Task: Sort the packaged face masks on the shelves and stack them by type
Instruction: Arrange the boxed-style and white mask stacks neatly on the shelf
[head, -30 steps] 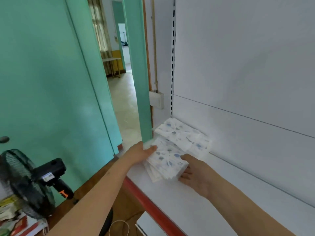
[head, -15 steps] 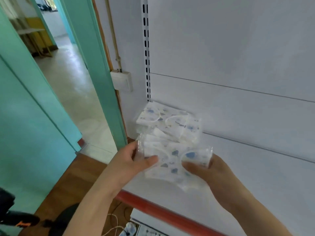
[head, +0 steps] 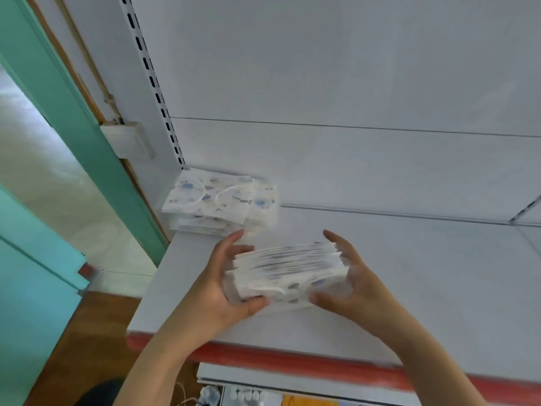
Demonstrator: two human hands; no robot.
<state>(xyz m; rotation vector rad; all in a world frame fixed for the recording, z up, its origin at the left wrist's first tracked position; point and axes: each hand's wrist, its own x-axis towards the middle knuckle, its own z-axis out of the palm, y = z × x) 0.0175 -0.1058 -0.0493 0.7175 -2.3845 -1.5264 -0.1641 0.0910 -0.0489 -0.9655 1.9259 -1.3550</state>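
Though white, the mask bundle (head: 288, 269) shows blue-grey speckles.

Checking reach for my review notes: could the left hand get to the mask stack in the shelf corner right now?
Probably not yet: the left hand grips the held bundle. The corner stack lies just beyond its fingers, nothing between.

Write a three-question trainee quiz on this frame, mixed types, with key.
1. True or false: the bundle of masks lies flat on the shelf.
2. Which hands grip the bundle? A left hand only; B right hand only; C both.
3. Fill in: the second stack sits in the shelf's back ___ corner.

Key: 1 false, it is held on edge; 2 C; 3 left.
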